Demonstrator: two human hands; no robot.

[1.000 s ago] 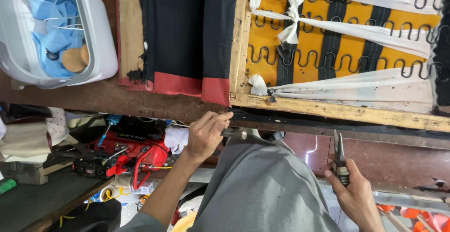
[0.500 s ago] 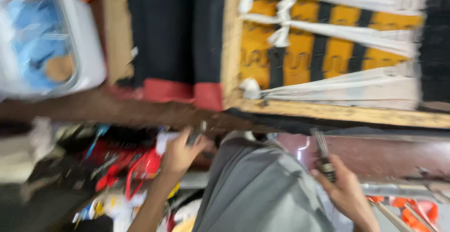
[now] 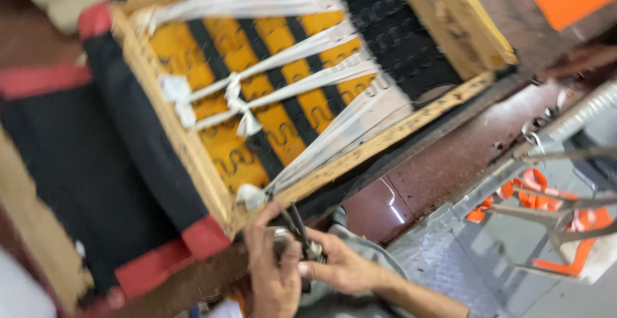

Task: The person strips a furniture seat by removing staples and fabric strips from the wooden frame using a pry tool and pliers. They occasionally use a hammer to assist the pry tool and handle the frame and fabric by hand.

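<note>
Gripping pliers [image 3: 299, 231] together, the left hand [image 3: 273, 273] and right hand [image 3: 340, 266] meet just below the wooden frame [image 3: 193, 157] corner.

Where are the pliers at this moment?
In the head view, the pliers sit low in the middle, gripped between the left hand and right hand, tips pointing at the wooden frame corner.
</note>
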